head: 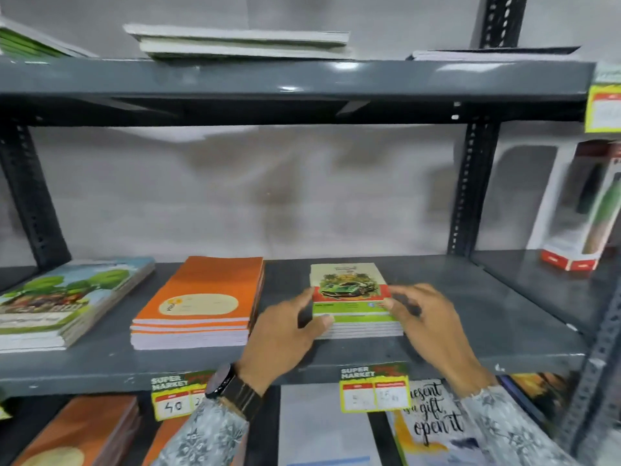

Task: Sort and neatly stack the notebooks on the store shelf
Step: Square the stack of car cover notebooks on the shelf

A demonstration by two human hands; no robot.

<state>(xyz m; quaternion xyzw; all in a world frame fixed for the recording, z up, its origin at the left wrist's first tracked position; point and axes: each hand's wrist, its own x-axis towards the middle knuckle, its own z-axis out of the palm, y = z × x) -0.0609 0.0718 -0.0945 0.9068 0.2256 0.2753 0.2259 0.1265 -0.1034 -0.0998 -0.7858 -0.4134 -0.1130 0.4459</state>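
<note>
A small stack of green car-cover notebooks (349, 290) lies on the grey middle shelf (470, 314). My left hand (282, 334) presses against the stack's left side, thumb on the top cover's front edge. My right hand (426, 317) touches its right side, fingers spread. To the left sit a squared stack of orange notebooks (201, 297) and, further left, a looser stack with a tree picture on the cover (64, 297).
Pale notebooks (242, 42) lie on the shelf above. Below are orange notebooks (77, 428) and a lettered cover (433, 418). Price tags (373, 388) hang on the shelf's front lip. A boxed product (584, 210) stands to the right, beyond a black upright (470, 190).
</note>
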